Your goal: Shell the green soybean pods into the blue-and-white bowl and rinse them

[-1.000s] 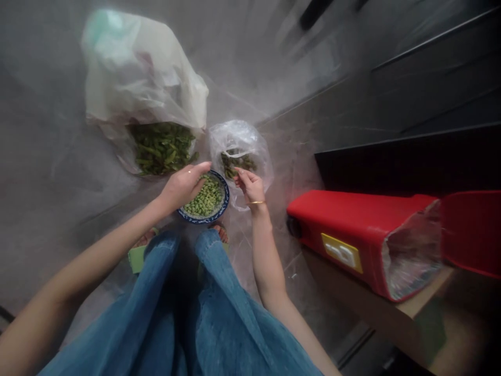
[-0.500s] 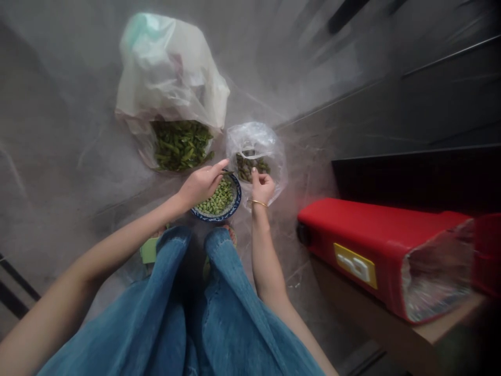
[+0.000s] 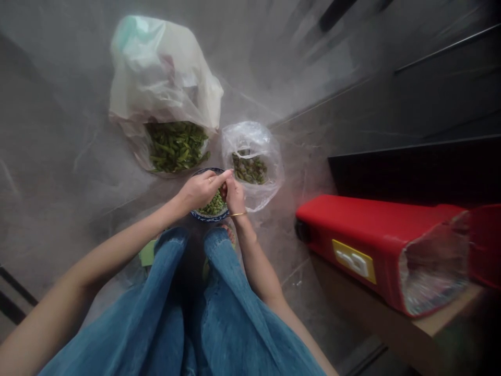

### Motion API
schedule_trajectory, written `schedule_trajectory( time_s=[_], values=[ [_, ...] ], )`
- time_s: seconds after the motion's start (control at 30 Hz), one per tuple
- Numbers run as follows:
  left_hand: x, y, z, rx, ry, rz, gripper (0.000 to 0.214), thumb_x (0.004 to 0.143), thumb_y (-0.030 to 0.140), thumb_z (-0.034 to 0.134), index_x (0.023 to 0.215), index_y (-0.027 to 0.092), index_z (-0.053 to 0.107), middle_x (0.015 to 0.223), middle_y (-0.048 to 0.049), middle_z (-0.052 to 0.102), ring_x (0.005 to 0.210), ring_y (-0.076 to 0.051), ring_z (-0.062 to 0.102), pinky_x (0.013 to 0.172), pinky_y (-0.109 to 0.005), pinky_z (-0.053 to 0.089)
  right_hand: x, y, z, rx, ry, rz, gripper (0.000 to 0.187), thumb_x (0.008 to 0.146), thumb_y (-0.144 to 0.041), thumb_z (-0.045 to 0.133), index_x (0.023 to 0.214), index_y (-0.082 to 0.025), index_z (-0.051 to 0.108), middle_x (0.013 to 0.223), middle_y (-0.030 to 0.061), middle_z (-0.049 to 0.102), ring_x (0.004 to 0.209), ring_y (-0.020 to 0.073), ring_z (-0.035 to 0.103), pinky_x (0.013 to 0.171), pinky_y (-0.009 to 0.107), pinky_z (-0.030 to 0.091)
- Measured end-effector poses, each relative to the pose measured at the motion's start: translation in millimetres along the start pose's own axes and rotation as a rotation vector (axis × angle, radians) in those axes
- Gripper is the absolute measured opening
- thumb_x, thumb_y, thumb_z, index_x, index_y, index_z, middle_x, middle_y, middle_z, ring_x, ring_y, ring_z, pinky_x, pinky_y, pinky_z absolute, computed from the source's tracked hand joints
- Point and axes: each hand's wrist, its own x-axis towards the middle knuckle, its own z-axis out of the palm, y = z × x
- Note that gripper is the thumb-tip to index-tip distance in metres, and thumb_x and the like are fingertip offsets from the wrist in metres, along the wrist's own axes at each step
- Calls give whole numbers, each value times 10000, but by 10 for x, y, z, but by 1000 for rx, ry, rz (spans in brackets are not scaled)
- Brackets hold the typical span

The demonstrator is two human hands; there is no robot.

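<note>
Above a blue-and-white bowl (image 3: 209, 218), my left hand (image 3: 201, 189) and my right hand (image 3: 235, 196) meet at the fingertips. My left fingers are closed on a green bean pod, now mostly hidden by the fingers. My right thumb and fingers pinch at the same spot; a gold bangle circles that wrist. Shelled green beans (image 3: 213, 205) lie in the bowl, partly covered by my hands. Beyond my left hand, a big white plastic bag (image 3: 168, 78) holds many pods (image 3: 178, 146). A smaller clear bag (image 3: 270, 156), just past my right hand, contains dull green pods or husks (image 3: 250, 168).
A red bin (image 3: 376, 224) with a yellow label lies on its side on a brown surface (image 3: 442, 324) to the right. My knees in blue denim (image 3: 223, 292) are close below the bowl. Grey tile floor (image 3: 78, 172) surrounds the bags. A light green object (image 3: 147, 254) sits by my left knee.
My right hand has moved left from the clear bag's edge to meet my left hand over the bowl. The view has shifted slightly.
</note>
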Motion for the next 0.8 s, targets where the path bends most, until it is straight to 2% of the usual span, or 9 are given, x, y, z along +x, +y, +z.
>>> schedule_trajectory(
  time_s=[0.1,0.17,0.3,0.4,0.5,0.57,0.67,0.73,0.8],
  values=[
    [-39,-4,14,37,-32,27,500,911,78,340,1407,108,393,932,-95,676,889,-175,635,775,-261,550,17,28,61,-7,2,-41,552,816,-738,382,603,-229,374,538,-44,362,510,104,351,493,259,336],
    [-58,-3,14,28,-5,2,500,901,80,349,1398,95,402,957,-109,676,872,-180,635,786,-278,551,25,14,51,-63,-20,-107,518,848,-696,381,630,-228,409,581,-27,399,575,121,397,540,264,367],
    [-69,36,-15,-49,90,-98,424,902,118,381,1311,96,489,961,-106,693,847,-176,658,780,-288,550,-1,-97,3,-130,-90,-211,467,882,-643,387,674,-232,459,640,-5,449,677,150,459,627,285,395],
    [-59,93,-71,-169,135,-174,356,888,135,416,1207,136,575,1004,-86,707,866,-159,674,799,-266,539,-26,-193,-35,-149,-158,-232,443,886,-622,406,683,-235,479,639,-4,454,704,162,475,666,299,402],
    [-36,119,-139,-319,138,-302,320,836,122,462,1099,135,644,826,-40,719,647,-116,643,658,-217,520,-34,-233,-64,-140,-222,-234,418,865,-610,464,691,-233,510,627,-8,450,711,166,480,681,304,402],
    [-11,95,-163,-427,116,-392,313,797,112,486,1048,130,672,683,-3,687,508,-90,570,547,-193,473,-29,-209,-74,-112,-228,-221,407,841,-615,505,707,-231,528,627,-11,445,694,163,468,659,300,395],
    [32,16,-142,-673,15,-452,372,775,109,479,1110,112,640,619,11,666,500,-97,585,508,-185,465,-20,-121,-83,8,-236,-131,465,797,-679,523,675,-233,477,603,-30,388,595,133,393,555,277,350],
    [55,-25,-107,-833,-34,-485,403,782,117,464,1163,92,592,617,6,668,520,-112,618,510,-188,484,-29,-70,-88,143,-311,-29,520,758,-728,532,647,-234,412,577,-51,322,523,106,310,487,256,282],
    [68,-34,-86,-871,-18,-513,398,788,124,462,1169,90,570,637,-1,679,534,-117,634,513,-188,490,-55,-54,-92,277,-400,62,550,732,-739,558,634,-235,362,558,-70,255,484,88,231,458,244,215]
  ],
)
